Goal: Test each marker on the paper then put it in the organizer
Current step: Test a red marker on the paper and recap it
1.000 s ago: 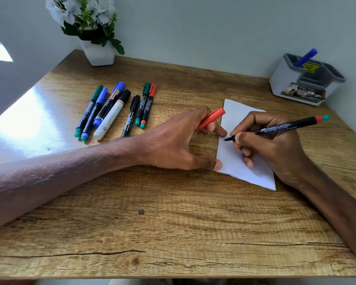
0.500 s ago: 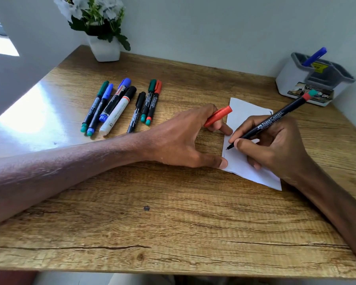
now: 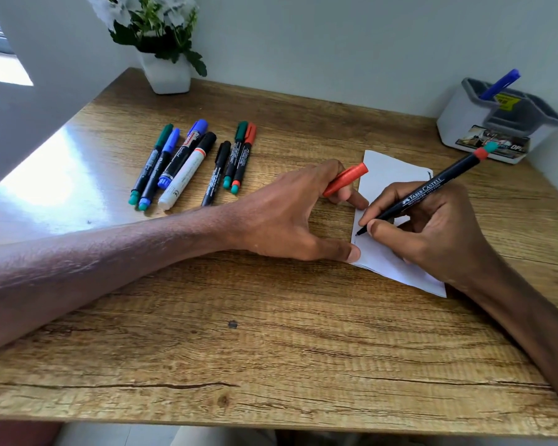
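My right hand [image 3: 432,233] grips a thin black marker [image 3: 432,189] with a red and teal end, its tip pressed on the left part of the white paper [image 3: 390,175]. My left hand [image 3: 290,214] holds the marker's red cap [image 3: 345,180] between its fingers, while its thumb and a fingertip pin the paper's left edge. Several capped markers [image 3: 190,162] lie in a row at the left of the desk. The grey and white organizer [image 3: 493,123] stands at the back right with one blue marker [image 3: 500,83] in it.
A white pot with flowers [image 3: 165,72] stands at the back left by the wall. The wooden desk [image 3: 271,333] meets walls at the back and on both sides. A bright glare patch lies on the desk's left part.
The marker in my right hand has tilted more upright and its tip has moved down the paper's left side. My left hand stays on the paper with the red cap.
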A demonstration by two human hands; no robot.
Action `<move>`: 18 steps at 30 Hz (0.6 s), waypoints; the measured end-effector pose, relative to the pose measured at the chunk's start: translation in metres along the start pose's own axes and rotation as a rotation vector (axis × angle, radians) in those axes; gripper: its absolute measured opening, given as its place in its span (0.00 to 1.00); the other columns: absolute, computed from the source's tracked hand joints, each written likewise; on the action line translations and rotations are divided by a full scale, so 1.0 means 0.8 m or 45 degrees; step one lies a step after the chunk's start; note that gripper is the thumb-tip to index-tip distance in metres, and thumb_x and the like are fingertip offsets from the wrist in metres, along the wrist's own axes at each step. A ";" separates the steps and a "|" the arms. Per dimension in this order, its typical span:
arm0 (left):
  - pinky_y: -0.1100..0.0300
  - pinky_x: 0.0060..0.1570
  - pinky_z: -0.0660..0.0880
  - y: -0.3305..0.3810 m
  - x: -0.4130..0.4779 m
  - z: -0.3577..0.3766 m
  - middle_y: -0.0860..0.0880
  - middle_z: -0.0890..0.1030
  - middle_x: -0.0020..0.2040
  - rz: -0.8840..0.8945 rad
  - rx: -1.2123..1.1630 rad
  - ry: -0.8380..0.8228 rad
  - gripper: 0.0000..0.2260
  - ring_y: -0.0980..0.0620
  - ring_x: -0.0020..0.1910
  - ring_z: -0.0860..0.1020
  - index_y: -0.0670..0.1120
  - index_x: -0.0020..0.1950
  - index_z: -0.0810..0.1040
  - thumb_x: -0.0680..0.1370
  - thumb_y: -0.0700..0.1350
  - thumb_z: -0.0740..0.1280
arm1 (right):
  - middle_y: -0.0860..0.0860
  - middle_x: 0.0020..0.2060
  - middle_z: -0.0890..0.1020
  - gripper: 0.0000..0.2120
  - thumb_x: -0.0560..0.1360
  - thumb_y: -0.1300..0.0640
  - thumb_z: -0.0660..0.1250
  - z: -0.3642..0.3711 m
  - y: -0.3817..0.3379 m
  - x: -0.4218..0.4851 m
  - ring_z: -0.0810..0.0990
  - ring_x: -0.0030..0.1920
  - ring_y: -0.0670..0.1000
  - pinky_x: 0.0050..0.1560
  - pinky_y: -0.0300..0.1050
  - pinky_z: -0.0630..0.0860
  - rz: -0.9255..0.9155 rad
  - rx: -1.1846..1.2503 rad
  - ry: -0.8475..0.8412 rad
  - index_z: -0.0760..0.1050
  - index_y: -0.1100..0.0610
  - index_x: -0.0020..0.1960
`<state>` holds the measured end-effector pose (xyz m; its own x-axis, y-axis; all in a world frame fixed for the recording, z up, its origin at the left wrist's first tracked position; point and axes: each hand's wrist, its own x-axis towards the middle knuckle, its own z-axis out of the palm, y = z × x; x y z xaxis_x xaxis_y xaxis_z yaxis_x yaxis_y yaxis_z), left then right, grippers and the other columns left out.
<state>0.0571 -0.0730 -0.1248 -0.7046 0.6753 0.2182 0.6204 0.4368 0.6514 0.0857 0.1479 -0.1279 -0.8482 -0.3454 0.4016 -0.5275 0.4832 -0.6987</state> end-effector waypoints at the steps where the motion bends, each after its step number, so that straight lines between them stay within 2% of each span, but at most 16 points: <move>1: 0.62 0.57 0.75 0.000 0.000 0.000 0.59 0.79 0.62 0.001 0.005 -0.001 0.25 0.59 0.59 0.76 0.53 0.54 0.67 0.70 0.59 0.79 | 0.49 0.34 0.85 0.04 0.69 0.67 0.71 0.000 0.000 0.000 0.82 0.33 0.49 0.34 0.31 0.73 0.000 -0.004 0.004 0.84 0.61 0.39; 7: 0.71 0.52 0.70 0.000 0.000 0.000 0.60 0.78 0.58 -0.016 0.015 0.001 0.25 0.64 0.56 0.75 0.53 0.54 0.67 0.70 0.59 0.79 | 0.50 0.33 0.84 0.05 0.70 0.71 0.72 0.000 -0.002 0.000 0.80 0.29 0.43 0.31 0.27 0.71 0.014 0.002 -0.004 0.84 0.62 0.40; 12: 0.60 0.58 0.77 -0.003 0.001 0.001 0.58 0.79 0.61 0.006 0.000 -0.001 0.26 0.59 0.59 0.77 0.51 0.55 0.68 0.70 0.59 0.79 | 0.53 0.32 0.83 0.08 0.71 0.77 0.71 0.001 -0.005 -0.001 0.77 0.26 0.40 0.29 0.26 0.69 0.025 -0.010 -0.006 0.83 0.66 0.40; 16: 0.64 0.55 0.75 -0.002 0.001 0.000 0.61 0.77 0.57 0.000 -0.008 0.001 0.25 0.61 0.58 0.77 0.52 0.54 0.68 0.70 0.59 0.79 | 0.55 0.33 0.83 0.08 0.71 0.77 0.71 0.001 -0.006 -0.001 0.77 0.25 0.39 0.29 0.25 0.68 0.031 -0.024 0.004 0.83 0.66 0.40; 18: 0.62 0.56 0.76 -0.003 0.001 0.001 0.59 0.78 0.58 0.001 -0.008 -0.001 0.26 0.60 0.58 0.77 0.52 0.54 0.68 0.70 0.60 0.79 | 0.56 0.33 0.84 0.09 0.72 0.76 0.71 0.000 -0.006 -0.001 0.77 0.25 0.39 0.28 0.25 0.68 0.035 -0.033 0.005 0.83 0.65 0.40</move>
<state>0.0555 -0.0728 -0.1266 -0.7039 0.6761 0.2179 0.6186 0.4326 0.6559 0.0890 0.1457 -0.1247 -0.8624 -0.3284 0.3852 -0.5053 0.5132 -0.6938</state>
